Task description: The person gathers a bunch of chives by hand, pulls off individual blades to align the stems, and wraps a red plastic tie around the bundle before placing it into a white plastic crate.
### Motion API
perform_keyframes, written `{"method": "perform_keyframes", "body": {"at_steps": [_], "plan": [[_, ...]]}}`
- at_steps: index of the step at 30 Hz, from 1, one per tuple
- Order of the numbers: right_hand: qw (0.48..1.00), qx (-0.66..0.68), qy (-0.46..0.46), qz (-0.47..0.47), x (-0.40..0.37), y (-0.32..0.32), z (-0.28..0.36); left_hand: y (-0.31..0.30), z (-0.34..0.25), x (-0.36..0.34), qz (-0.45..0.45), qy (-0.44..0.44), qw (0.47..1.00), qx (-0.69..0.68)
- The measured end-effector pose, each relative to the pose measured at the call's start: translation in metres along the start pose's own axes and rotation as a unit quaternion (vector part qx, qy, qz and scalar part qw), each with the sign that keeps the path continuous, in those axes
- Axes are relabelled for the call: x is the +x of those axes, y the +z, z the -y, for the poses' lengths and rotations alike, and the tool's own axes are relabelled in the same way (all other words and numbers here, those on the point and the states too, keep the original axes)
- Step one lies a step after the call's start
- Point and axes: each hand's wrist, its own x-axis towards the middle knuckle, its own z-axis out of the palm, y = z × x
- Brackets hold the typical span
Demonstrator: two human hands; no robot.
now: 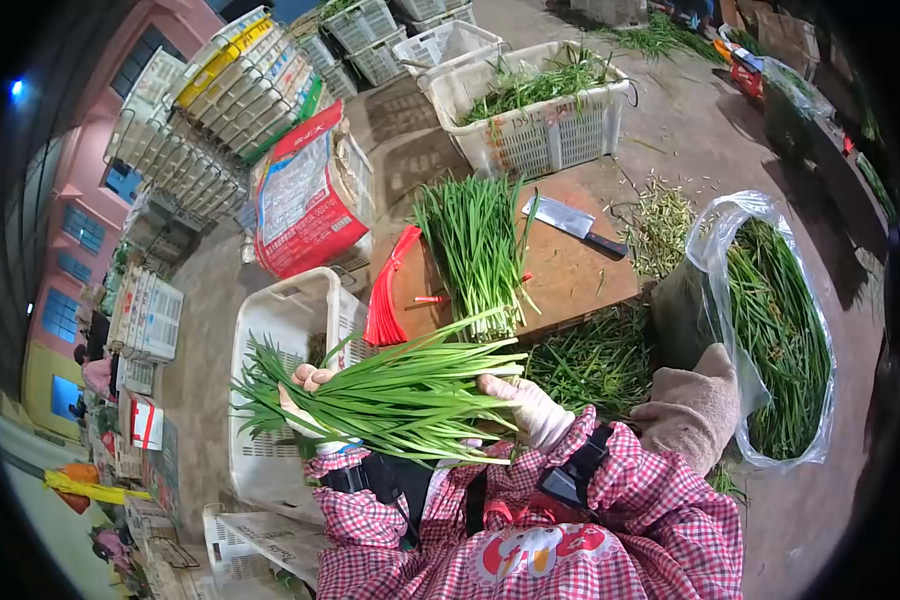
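Note:
A loose bunch of garlic chives [400, 395] lies across both my hands in front of my checked apron. My left hand [308, 400] wraps round the leafy end, over the white crate [255, 440]. At the pale stem end, my right hand [528, 405] grips the chives in a light glove. Just beyond, a thicker pile of garlic chives [478, 255] rests on a wooden board [570, 285]. A cleaver [573, 222] with a dark handle lies to its right. Red ties [388, 295] hang at the board's left edge, and a small red stick [432, 299] lies near the stems.
A clear plastic bag of chives [780, 340] stands at right. Cut trimmings [660, 225] and loose leaves [595, 365] lie around the board. Behind it stands a white crate with greens [545, 135]. A red-and-white sack [310, 200] and stacked crates [235, 90] are at left.

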Motion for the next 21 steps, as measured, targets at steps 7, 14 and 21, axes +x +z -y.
{"method": "perform_keyframes", "body": {"at_steps": [7,14,21], "plan": [[0.999,-0.005,-0.029,-0.013,0.004,0.006,0.014,0.11,0.061,-0.029,0.016,0.122,0.991,0.042],[0.974,-0.075,-0.12,0.179,-0.054,-0.027,0.043,0.12,0.059,-0.007,0.027,0.192,0.98,0.039],[0.551,-0.776,-0.3,-0.067,-0.107,-0.012,0.098,0.184,0.091,-0.011,-0.027,0.153,0.985,0.082]]}}
